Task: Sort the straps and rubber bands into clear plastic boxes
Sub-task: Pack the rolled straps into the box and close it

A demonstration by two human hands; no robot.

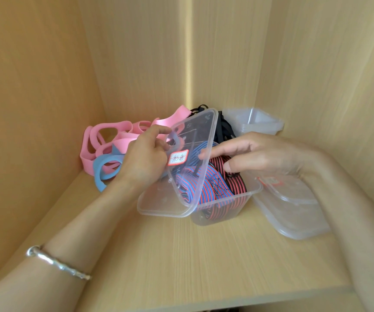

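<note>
A clear plastic box (pixel 242 200) stands mid-shelf, filled with red, blue and black striped straps (pixel 215 188). My left hand (pixel 146 158) grips a clear lid (pixel 181 176) with a red-bordered label (pixel 178 157), tilted over the box's left side. My right hand (pixel 253 154) reaches into the box from the right, fingers resting on the straps; whether it grips them is unclear. Pink rubber bands (pixel 114 140) and a blue band (pixel 106 168) lie in the back left corner. Black straps (pixel 223 129) lie behind the box.
A second clear lid (pixel 294 212) with a red label lies flat right of the box, under my right forearm. Empty stacked clear boxes (pixel 258 121) stand at the back right. Wooden cabinet walls close in left, back and right; the shelf edge (pixel 226 298) runs along the front.
</note>
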